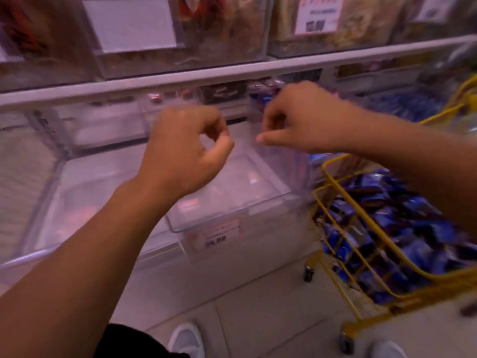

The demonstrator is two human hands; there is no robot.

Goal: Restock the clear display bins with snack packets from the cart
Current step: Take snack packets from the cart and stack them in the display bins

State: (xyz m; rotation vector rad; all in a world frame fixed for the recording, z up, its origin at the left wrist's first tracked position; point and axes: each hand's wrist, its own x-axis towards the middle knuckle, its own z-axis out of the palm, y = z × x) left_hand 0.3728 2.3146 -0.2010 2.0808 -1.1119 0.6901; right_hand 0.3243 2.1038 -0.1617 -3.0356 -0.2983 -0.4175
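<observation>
— What's nearest you?

— Your shoes [186, 341] on the tiled floor [258, 319], and to your right the yellow cart [361, 257], heaped with blue packets [402, 218].

— And your hands?

— Both are raised over the clear bin [232, 200]. Your left hand [180, 153] has its fingers curled, thumb close to the fingertips; nothing shows between them. Your right hand [291, 120] is curled too, thumb pointing left. The picture is blurred, so you cannot tell whether it pinches anything — no packet is plainly seen in it.

— The bin itself?

— It stands out from under the shelf [180, 76], next to the cart's left side, with a price tag [216, 235] on its front. Its floor looks mostly bare; a few pale, pinkish shapes lie there, too blurred to name.

— Farther back?

— Behind your hands, under the shelf edge, dark and blue packs [224, 93] sit in a row. Above the shelf stand upper bins [222, 29] full of brownish goods, with white labels [131, 21] on their fronts.
</observation>
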